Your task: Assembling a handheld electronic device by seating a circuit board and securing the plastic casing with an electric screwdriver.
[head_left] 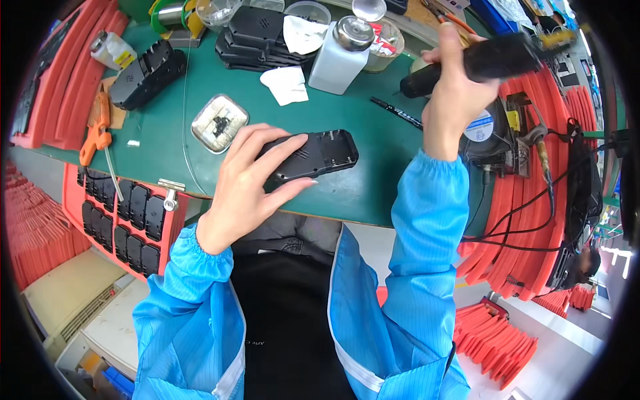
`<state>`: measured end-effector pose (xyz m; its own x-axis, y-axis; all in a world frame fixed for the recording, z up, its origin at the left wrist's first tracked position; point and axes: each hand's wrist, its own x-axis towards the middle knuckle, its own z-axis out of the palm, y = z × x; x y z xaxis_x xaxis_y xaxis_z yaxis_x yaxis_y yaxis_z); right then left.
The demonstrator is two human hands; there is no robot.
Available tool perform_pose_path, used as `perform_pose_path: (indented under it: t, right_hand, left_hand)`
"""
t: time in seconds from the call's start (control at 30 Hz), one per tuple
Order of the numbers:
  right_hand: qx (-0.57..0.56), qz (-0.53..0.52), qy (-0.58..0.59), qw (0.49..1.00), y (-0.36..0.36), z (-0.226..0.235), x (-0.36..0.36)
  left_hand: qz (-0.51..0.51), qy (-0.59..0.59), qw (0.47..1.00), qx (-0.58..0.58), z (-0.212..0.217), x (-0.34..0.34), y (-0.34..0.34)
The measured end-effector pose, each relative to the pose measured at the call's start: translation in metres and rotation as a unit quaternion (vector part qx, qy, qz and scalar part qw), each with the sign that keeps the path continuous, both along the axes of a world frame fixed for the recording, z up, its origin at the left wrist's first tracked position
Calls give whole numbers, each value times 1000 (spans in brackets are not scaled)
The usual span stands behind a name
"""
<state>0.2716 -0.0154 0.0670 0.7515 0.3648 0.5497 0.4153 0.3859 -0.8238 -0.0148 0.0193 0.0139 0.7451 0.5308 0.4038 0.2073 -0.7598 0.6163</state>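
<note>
My left hand [250,177] is curled over a black plastic housing [325,155] lying on the green bench, thumb along its near edge and fingers across its top. Slots and a recessed compartment show at the housing's right end. Raised at the upper right, my right hand [460,83] is wrapped round a thick black cylindrical hand tool [500,60]; its tip is not clear enough to name the kind. A square metal dish [200,133] left of my left hand holds small dark screws [221,125]. A black marker pen [396,112] lies between the housing and my right hand.
A white pump bottle [339,63], stacked black housings [250,40] and white tissue [285,85] stand along the back. An orange glue gun [98,133] lies left. At the right are a soldering iron [541,150], trailing cables [513,230] and red trays [527,200].
</note>
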Motion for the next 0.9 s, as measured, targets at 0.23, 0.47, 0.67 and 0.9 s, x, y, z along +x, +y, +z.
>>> perform_pose_path:
  t: [0.23, 0.47, 0.67, 0.9]
  right_hand:
    - [-278, 75, -178, 941, -103, 1, -66]
    - [-296, 122, -217, 922, -126, -19, -84]
    - [-288, 110, -215, 927, -126, -23, -77]
    - [-212, 163, -181, 946, -116, -25, -83]
  left_hand:
    - [-28, -33, 974, -224, 32, -5, 11]
    - [-60, -72, 941, -325, 34, 12, 1]
    - [40, -89, 811, -578, 27, -4, 14]
    - [-8, -94, 843, -529, 45, -1, 14]
